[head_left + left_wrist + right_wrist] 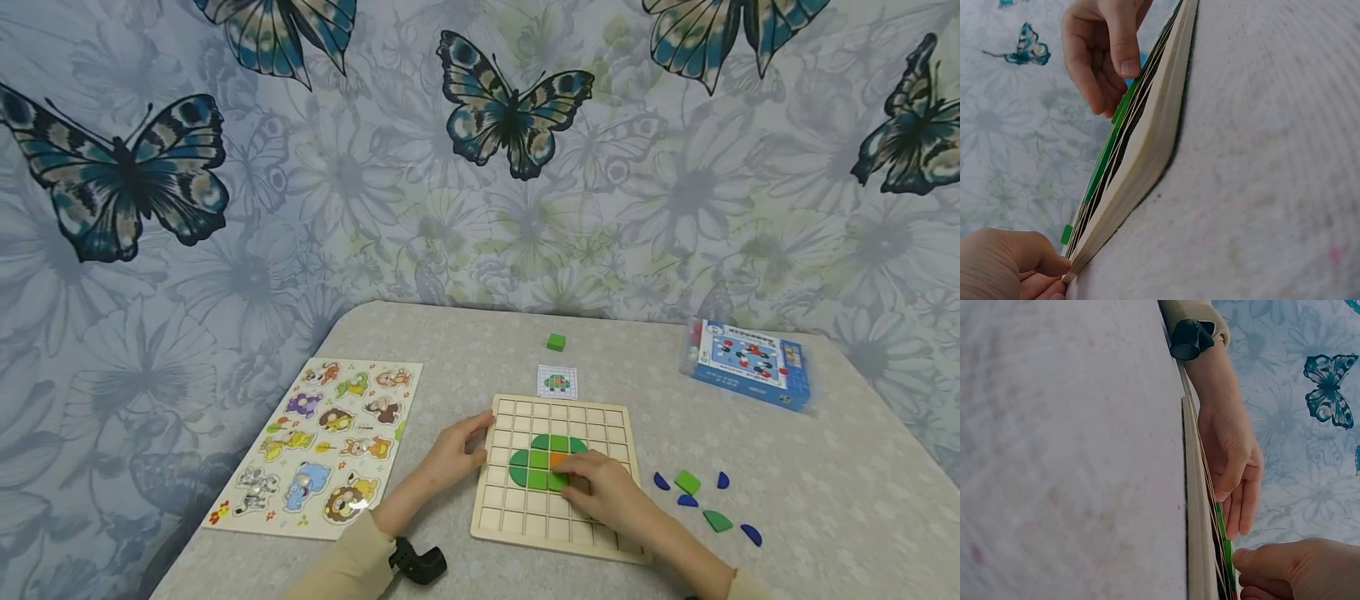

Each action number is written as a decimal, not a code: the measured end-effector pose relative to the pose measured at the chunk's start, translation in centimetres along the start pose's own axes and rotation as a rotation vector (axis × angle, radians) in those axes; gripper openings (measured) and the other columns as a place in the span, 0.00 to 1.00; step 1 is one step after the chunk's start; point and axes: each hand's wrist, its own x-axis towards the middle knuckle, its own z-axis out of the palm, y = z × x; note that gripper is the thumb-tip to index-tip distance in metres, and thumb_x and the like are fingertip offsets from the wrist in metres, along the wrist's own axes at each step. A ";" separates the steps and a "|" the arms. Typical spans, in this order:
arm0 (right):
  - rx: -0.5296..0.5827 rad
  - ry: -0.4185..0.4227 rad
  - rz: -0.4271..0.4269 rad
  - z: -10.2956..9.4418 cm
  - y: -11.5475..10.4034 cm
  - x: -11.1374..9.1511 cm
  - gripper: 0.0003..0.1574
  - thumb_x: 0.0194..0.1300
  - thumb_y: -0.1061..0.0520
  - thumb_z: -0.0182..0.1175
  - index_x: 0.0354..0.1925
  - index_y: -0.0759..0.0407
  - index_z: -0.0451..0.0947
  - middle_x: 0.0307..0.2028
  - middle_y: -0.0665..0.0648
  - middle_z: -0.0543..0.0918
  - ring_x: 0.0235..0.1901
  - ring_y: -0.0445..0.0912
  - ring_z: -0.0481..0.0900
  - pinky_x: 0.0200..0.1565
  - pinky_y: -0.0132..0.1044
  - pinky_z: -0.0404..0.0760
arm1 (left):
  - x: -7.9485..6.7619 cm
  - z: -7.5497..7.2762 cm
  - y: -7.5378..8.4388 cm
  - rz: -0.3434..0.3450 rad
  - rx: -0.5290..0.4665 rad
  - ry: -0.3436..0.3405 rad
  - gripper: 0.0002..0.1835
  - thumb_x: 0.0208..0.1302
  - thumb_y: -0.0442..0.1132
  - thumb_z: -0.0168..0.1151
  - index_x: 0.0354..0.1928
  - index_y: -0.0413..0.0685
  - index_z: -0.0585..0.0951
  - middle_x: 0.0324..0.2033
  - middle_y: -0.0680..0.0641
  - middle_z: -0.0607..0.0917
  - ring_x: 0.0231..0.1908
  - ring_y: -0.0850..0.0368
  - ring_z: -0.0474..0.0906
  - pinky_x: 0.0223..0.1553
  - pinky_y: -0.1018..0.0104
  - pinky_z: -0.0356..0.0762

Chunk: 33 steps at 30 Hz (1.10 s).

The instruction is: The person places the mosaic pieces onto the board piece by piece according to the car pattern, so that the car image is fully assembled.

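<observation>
A square wooden grid board [517, 517] lies flat, holding green tiles [537, 479] and an orange tile [557, 458] grouped near its middle. My left hand [450, 454] rests against the board's left edge; its thumb and fingertips touch the rim. The right hand [603, 492] is over the group, its thumb and index finger about a green tile [557, 482] in the lower row, partly hiding it. In the right wrist view, the right thumb [1272, 559] is at the edge of a raised green tile. Just beyond the board sits a small picture card [557, 382] with a matching figure.
An animal puzzle board [315, 450] lies to the left. On the right are several blue half-round tiles [752, 534], a green square [687, 482] and a green rounded piece [717, 521]. Farther back are a green block [556, 342] and a blue box [750, 364].
</observation>
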 end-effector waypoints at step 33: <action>-0.052 -0.065 -0.089 -0.2 0.1 0.2 0.15 0.56 0.62 0.66 0.45 0.59 0.82 0.43 0.51 0.82 0.45 0.47 0.78 0.46 0.41 0.81 | 0.1 0.1 -0.1 -0.006 -0.022 0.003 0.33 0.55 0.23 0.56 0.66 0.31 0.64 0.61 0.35 0.70 0.60 0.42 0.68 0.59 0.54 0.68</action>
